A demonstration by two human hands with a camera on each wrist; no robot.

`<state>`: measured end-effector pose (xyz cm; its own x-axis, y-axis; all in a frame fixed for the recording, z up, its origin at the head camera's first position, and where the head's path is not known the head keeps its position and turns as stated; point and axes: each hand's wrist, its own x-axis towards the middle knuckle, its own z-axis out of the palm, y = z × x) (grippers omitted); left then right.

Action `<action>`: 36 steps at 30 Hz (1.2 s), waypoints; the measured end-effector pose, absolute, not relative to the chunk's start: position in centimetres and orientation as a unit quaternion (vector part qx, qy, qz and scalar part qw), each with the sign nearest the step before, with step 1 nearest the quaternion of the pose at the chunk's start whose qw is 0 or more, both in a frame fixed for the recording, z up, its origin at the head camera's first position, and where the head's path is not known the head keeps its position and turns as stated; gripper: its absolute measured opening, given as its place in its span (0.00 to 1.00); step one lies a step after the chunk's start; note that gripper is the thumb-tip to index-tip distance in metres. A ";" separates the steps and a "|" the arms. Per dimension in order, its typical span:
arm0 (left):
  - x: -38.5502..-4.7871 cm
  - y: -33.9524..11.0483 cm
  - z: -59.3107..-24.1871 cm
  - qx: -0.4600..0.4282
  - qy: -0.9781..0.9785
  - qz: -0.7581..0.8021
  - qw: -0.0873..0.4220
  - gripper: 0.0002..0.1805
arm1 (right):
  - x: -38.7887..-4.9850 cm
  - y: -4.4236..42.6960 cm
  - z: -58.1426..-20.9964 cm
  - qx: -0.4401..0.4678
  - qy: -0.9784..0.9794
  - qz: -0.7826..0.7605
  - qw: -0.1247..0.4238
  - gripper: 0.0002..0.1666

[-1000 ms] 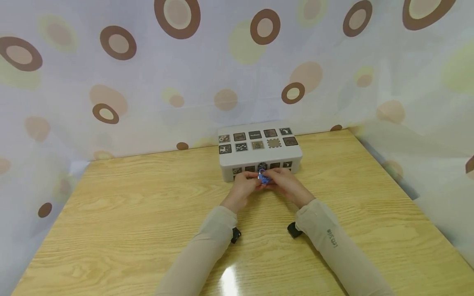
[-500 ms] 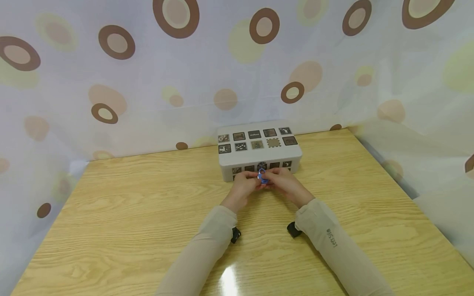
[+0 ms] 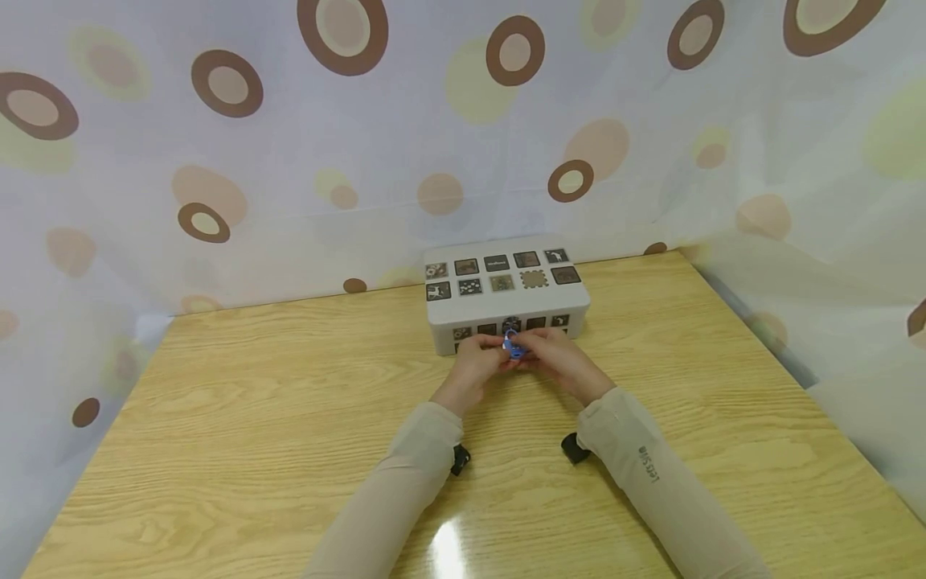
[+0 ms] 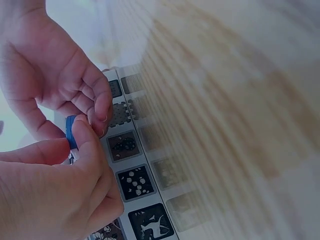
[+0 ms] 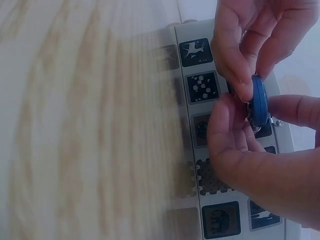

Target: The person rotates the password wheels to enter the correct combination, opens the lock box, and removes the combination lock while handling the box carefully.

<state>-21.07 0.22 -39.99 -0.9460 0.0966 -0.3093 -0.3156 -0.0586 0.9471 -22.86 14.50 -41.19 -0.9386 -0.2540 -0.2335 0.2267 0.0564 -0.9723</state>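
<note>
Pale wood-grain desk; white rectangular box near its back edge; left hand and right hand both pinch a rounded blue padlock-looking thing, probably for steadiness

Left arm and right arm, both in long pale-beige cloth sleeves, reach forward and converge. Bare left hand and bare right hand face each other, fingertips close together; contact between the hands unclear. Left: thumb and index finger in a pinch. Right: fingers curled, thumb opposite. Wrists are covered by the sleeve cuffs.
</note>
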 end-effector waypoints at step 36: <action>-21.2 0.5 -39.9 -0.087 0.672 0.719 0.151 0.13 | -23.0 15.2 -40.9 -0.012 0.690 -0.697 0.197 0.21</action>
<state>-21.23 0.47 -39.93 -0.9394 0.1009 -0.3277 -0.3337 -0.0499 0.9413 -23.00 15.24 -40.86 -0.9222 -0.2909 -0.2548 0.2578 0.0288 -0.9658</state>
